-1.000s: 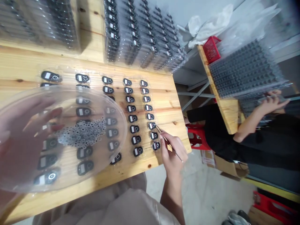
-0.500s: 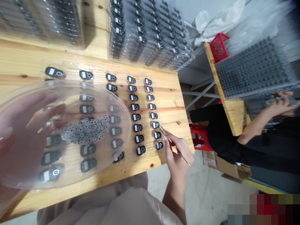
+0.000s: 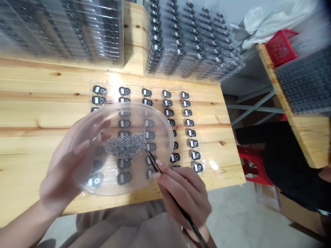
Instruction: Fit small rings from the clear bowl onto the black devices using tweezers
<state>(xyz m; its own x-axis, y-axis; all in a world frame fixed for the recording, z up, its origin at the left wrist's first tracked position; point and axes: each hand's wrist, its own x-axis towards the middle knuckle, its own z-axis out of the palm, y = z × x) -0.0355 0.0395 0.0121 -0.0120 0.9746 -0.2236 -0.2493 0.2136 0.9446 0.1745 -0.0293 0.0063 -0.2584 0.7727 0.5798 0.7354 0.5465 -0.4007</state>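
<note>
My left hand grips the left side of a round, clear plastic lid-like dish, fingers under it and thumb over the rim. Many small grey rings lie heaped in the dish. My right hand is closed around dark tweezers, whose tips reach over the dish at the right edge of the heap. Whether the tips hold a ring cannot be made out. Below the dish lies a clear blister tray with rows of small black oval devices, each with a white label and a ring mark.
Stacked clear trays of devices stand at the back of the wooden table, with another stack to the left. At right are a red basket, grey trays, a red stool and a person in dark clothing.
My right hand has brought the tweezers from the tray's right-hand column leftward to the dish. The view has shifted left, and the dish now appears smaller and farther right in the picture.
</note>
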